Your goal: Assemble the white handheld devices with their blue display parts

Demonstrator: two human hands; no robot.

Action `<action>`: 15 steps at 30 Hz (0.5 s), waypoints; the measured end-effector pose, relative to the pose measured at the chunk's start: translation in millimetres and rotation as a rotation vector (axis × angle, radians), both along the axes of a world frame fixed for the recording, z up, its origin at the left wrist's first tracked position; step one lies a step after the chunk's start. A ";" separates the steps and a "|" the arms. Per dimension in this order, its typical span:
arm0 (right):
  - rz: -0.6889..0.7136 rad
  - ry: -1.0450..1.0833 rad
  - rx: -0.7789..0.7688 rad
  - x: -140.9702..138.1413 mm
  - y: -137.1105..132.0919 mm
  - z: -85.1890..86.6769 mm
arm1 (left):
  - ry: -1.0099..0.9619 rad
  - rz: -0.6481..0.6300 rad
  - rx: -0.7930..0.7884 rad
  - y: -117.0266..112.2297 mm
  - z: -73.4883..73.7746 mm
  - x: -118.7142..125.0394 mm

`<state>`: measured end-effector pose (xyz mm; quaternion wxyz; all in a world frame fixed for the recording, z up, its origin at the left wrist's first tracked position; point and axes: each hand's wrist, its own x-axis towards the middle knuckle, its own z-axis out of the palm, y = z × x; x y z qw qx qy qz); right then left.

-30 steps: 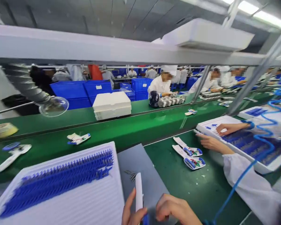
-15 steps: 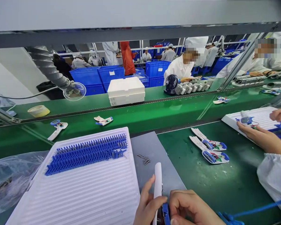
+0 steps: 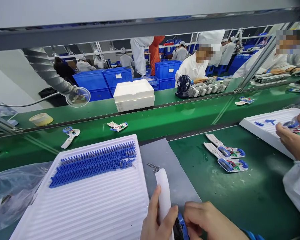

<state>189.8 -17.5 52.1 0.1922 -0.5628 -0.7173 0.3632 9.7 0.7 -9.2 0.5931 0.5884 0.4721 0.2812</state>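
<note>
My left hand (image 3: 156, 220) grips a white plastic handle shell (image 3: 163, 193), holding it upright at the bottom middle of the view. My right hand (image 3: 210, 223) is closed beside it, fingers pinched at a blue part (image 3: 181, 226) on the shell's lower end. Both hands hover over a grey mat (image 3: 170, 166) with a few small metal springs (image 3: 153, 166) on it. To the left lies a white ribbed tray (image 3: 90, 200) carrying rows of blue clips (image 3: 95, 161).
Two half-built white and blue units (image 3: 226, 156) lie on the green bench at right. A co-worker's hands (image 3: 293, 140) work over another white tray (image 3: 267, 128). The green conveyor (image 3: 165, 121) carries loose units (image 3: 70, 135). A plastic bag (image 3: 10, 193) sits left.
The view has tilted down and shifted. My left hand turned the white shell and slid its grip higher. The co-worker's hands pulled back to the right. Units on the conveyor drifted right.
</note>
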 end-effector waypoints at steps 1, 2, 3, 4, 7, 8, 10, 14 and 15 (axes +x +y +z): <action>0.010 0.003 -0.018 1.0 2.5 -0.4 | -0.009 0.007 -0.030 0.5 -0.3 0.9; 0.005 0.031 -0.027 2.0 4.4 -1.2 | -0.018 0.009 -0.049 1.7 -0.4 1.9; -0.021 0.080 -0.035 3.0 5.6 -2.4 | -0.037 0.004 -0.078 3.6 -0.2 3.2; -0.063 0.152 -0.051 3.8 6.2 -4.1 | -0.063 -0.004 -0.118 6.1 0.2 4.8; -0.128 0.494 -0.262 5.4 4.7 -13.6 | -0.147 -0.034 -0.250 16.2 1.0 10.8; -0.114 0.639 -0.364 5.6 3.5 -18.2 | -0.168 -0.040 -0.289 19.6 0.9 12.8; -0.065 0.897 -0.507 5.5 0.8 -29.3 | -0.183 -0.039 -0.324 24.7 0.0 15.7; -0.084 1.040 -0.574 5.1 -3.6 -48.1 | -0.208 0.015 -0.379 25.0 -2.1 17.4; -0.107 1.034 -0.584 5.1 -3.9 -50.0 | -0.231 0.062 -0.402 23.3 -2.2 17.5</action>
